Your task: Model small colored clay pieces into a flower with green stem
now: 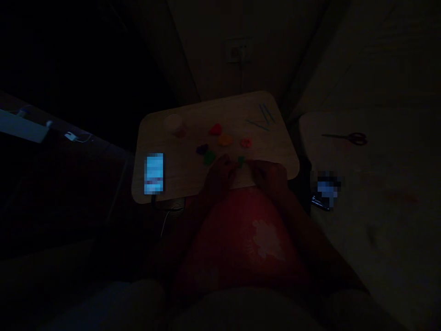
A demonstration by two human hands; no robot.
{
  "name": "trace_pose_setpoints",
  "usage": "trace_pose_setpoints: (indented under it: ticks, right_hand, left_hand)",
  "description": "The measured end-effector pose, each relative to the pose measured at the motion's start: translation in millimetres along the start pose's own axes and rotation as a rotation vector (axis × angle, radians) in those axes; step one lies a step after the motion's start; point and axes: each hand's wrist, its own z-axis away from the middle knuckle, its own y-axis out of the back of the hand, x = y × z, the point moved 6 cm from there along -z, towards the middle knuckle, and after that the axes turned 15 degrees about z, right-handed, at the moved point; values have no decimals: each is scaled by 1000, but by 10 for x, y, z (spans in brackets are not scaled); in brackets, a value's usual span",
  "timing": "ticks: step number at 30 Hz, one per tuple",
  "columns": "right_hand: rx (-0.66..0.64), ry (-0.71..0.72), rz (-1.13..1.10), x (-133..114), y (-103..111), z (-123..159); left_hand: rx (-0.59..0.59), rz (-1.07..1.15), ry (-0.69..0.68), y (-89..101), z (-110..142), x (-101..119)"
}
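Observation:
The scene is very dark. My left hand [220, 174] and my right hand [270, 177] meet near the front edge of a small wooden-topped table [186, 174]. Between their fingertips is a small green piece [241, 160] that looks like modelling clay. Fingers of both hands are curled and pinched at it from either side. Just beyond the left hand lies a larger green lump [209, 158], with a dark purple lump [202, 149] touching or close to it. Farther back are an orange-yellow lump [225, 139], a red lump [216, 129] and an orange-red round piece [245, 143].
A lit phone [154, 174] is at the table's left. Near the back left stands a pale round container [172, 123]; several thin sticks [265, 117] lie at the back right. Scissors [356, 138] rest on a pale surface to the right, above a blurred, glowing device [326, 189].

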Motion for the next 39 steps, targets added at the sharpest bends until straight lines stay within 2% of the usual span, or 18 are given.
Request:
trace_pose_setpoints:
  ticks: [3, 8, 25, 29, 35, 39]
  right_hand:
    - [0, 7, -7, -8, 14, 16]
    - [-64, -10, 104, -33, 23, 10]
    - [-41, 18, 38, -106, 49, 72]
    - [-79, 0, 77, -88, 25, 87]
    - [57, -84, -73, -57, 89, 117]
    - [49, -125, -75, -44, 58, 136]
  left_hand:
    - [1, -6, -5, -5, 0, 6]
    - [-2, -21, -14, -16, -3, 6]
    - [6, -28, -24, 7, 21, 15]
    - [6, -27, -15, 3, 24, 9]
    - [41, 38, -3, 34, -1, 3]
    - [131, 97, 29, 102, -24, -44]
